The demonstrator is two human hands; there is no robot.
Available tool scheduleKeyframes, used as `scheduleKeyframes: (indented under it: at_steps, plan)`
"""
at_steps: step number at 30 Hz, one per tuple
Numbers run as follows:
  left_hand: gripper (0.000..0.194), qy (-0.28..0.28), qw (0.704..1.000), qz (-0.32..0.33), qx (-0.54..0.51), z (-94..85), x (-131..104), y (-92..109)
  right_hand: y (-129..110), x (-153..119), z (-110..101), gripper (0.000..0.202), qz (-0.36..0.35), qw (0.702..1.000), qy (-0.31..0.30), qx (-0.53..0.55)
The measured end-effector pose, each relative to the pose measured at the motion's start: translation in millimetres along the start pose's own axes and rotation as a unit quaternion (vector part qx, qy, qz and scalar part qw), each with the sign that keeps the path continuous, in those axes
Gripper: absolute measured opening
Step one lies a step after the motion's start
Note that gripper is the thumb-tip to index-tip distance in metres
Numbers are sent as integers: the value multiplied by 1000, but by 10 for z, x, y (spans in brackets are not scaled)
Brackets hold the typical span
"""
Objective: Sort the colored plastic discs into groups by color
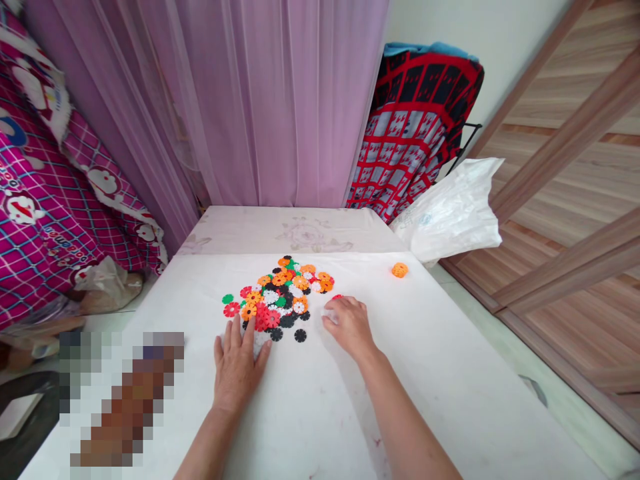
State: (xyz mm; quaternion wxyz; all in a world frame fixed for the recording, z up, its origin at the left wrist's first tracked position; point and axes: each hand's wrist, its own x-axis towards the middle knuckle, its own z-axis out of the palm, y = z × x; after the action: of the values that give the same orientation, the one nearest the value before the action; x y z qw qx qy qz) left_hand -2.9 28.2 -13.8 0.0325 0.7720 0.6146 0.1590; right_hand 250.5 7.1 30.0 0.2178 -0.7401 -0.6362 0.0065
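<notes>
Flat, notched plastic discs (pixel 270 297) in red, orange, black, green and white lie in a loose pile on the white-covered table (pixel 310 407). Below the pile's lower left edge, my left hand (pixel 239 360) is palm down with its fingers spread, fingertips touching the nearest discs. A white disc partly shows between its thumb and forefinger. To the right of the pile, my right hand (pixel 350 327) has bent fingers above the cloth; a red disc (pixel 337 297) peeks out by its fingertips. What lies under those fingers is hidden.
A small orange stack of discs (pixel 399 270) sits alone at the right. Beyond the table's right edge is a white plastic bag (pixel 455 213). A purple curtain (pixel 280 100) hangs behind the table, and a wooden cabinet (pixel 575 153) stands at the right.
</notes>
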Motion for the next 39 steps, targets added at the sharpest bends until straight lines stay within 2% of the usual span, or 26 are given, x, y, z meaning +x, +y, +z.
scheduleKeyframes:
  at_steps: [5, 13, 22, 27, 33, 39]
  plan:
    - [61, -8, 1000, -5, 6, 0, 4, -4, 247, -132, -172, 16, 7, 1000, 4, 5]
    - [61, -4, 1000, -7, 7, -1, 4, -6, 156, -204, -135, 13, -13, 999, -26, -15]
    - [62, -13, 1000, -10, 5, -32, 2, 10, 144, -180, -118, 10, -28, 999, -31, 22]
    - [63, -15, 1000, -12, 7, -44, 6, 29, -45, 17, -84, 12, -56, 997, -40, 20]
    - [63, -10, 1000, -14, 9, -19, -1, 30, -382, 282, 131, 19, -85, 992, -85, -21]
    - [61, -3, 1000, -1, 7, 19, -8, 15, -458, 356, 237, 23, -73, 988, -120, -59]
